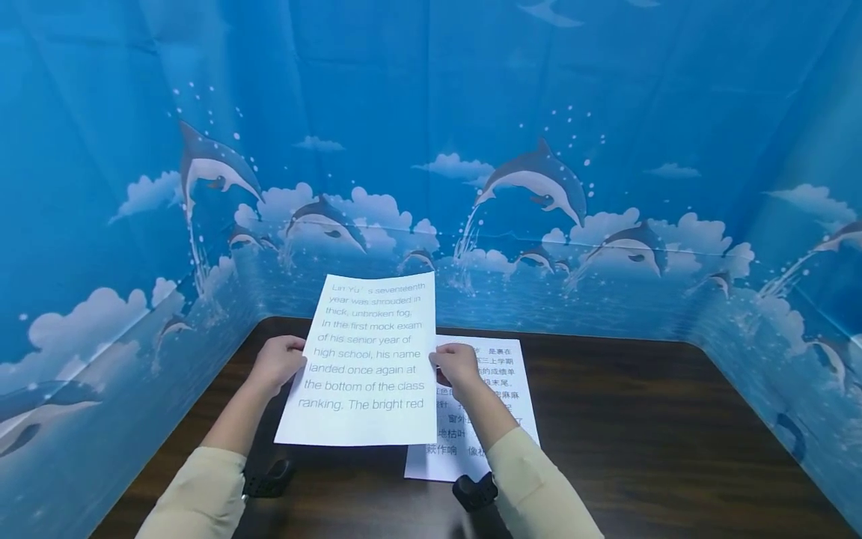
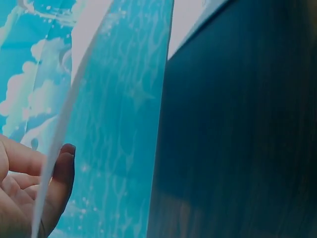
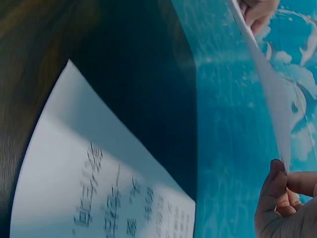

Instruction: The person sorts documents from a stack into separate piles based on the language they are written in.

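Note:
A white sheet of paper (image 1: pixel 364 359) printed with English text is held up above the table, its text facing the head camera. My left hand (image 1: pixel 279 364) pinches its left edge between thumb and fingers; the left wrist view shows the sheet edge-on between the fingers of that hand (image 2: pixel 29 188). At the opposite edge my right hand (image 1: pixel 459 367) pinches the paper, also seen edge-on beside the right hand (image 3: pixel 287 203) in the right wrist view. A second sheet with Chinese text (image 1: pixel 501 408) lies on the table, partly hidden by the raised sheet and my right forearm.
The dark wooden table (image 1: pixel 626 434) extends to both sides. A blue curtain (image 1: pixel 377 112) printed with dolphins and clouds surrounds its back and sides. Black bands with devices, such as the one at the left wrist (image 1: pixel 269 479), sit on both wrists.

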### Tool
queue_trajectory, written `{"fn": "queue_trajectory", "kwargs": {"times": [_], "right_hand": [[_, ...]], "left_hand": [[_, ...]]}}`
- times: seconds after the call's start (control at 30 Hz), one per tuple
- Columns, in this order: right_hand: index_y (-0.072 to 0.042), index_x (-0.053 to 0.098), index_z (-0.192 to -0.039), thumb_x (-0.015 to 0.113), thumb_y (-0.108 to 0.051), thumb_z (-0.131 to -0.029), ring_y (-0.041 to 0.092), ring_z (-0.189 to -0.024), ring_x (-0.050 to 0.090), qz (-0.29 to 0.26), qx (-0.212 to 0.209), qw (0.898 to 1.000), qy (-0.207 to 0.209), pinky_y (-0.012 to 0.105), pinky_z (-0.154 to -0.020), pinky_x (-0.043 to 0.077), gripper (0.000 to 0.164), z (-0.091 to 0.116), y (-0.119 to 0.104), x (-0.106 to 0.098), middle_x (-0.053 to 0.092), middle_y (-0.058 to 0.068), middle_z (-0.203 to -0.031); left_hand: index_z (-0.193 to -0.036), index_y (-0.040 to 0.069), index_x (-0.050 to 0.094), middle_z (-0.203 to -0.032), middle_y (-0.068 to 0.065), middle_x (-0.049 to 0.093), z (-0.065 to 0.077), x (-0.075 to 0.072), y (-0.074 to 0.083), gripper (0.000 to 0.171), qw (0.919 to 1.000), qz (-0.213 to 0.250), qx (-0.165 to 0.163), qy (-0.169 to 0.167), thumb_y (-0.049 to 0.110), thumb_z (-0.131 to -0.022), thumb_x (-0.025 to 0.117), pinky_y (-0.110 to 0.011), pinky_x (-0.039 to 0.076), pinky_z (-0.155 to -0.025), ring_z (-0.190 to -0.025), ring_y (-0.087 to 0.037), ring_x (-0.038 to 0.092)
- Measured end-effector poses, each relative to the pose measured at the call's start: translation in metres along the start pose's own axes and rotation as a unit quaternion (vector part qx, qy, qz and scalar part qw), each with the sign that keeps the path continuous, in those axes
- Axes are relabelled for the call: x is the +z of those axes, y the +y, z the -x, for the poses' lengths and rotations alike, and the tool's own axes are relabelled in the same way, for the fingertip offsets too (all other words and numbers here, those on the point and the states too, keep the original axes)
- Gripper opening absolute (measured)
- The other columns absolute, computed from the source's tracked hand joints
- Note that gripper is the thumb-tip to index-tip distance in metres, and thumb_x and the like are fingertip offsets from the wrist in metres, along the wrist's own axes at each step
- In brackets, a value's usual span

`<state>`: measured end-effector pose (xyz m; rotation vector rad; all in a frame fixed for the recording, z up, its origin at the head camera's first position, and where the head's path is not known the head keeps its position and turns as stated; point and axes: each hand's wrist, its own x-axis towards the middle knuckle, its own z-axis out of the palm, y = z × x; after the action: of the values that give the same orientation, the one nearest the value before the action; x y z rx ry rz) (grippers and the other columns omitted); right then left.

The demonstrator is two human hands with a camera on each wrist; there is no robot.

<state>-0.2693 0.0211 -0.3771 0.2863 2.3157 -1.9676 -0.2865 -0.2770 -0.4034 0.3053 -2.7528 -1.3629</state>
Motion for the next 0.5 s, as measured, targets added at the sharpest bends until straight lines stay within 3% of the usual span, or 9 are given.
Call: {"fn": "queue_trajectory", "kwargs": {"times": [0.2,0.33,0.5], "right_hand": [[-0.001,0.06,-0.092,0.057,-0.009,-0.08,0.021,-0.07,0.056,0.006,0.02,1.0,0.006,0.027,-0.059,0.048,0.015,-0.004,0.006,0.023,0.054,0.011,-0.084],[-0.002,0.06,-0.091,0.057,-0.01,-0.08,0.021,-0.068,0.056,0.022,0.018,0.999,0.015,0.034,-0.062,0.048,0.014,-0.019,0.022,0.04,0.054,0.011,-0.082],[-0.002,0.062,-0.083,0.056,-0.008,-0.08,0.02,-0.065,0.054,0.03,0.02,0.999,0.01,0.03,-0.056,0.047,0.008,-0.007,0.019,0.048,0.054,0.01,-0.076]], "left_hand": [[-0.114,-0.01,0.046,-0.098,-0.025,0.05,0.042,-0.019,0.038,0.033,0.9989,-0.04,-0.014,0.019,-0.001,-0.082,0.041,-0.044,0.044,-0.066,-0.082,-0.034,0.052],[-0.113,-0.012,0.044,-0.099,-0.027,0.049,0.051,-0.025,0.044,0.033,0.9975,-0.063,-0.029,0.016,-0.002,-0.082,0.041,-0.038,0.045,-0.061,-0.084,-0.035,0.051],[-0.111,-0.014,0.045,-0.097,-0.028,0.049,0.05,-0.025,0.037,0.032,0.9956,-0.078,-0.05,0.015,-0.002,-0.081,0.041,-0.036,0.045,-0.058,-0.082,-0.035,0.051]]}}
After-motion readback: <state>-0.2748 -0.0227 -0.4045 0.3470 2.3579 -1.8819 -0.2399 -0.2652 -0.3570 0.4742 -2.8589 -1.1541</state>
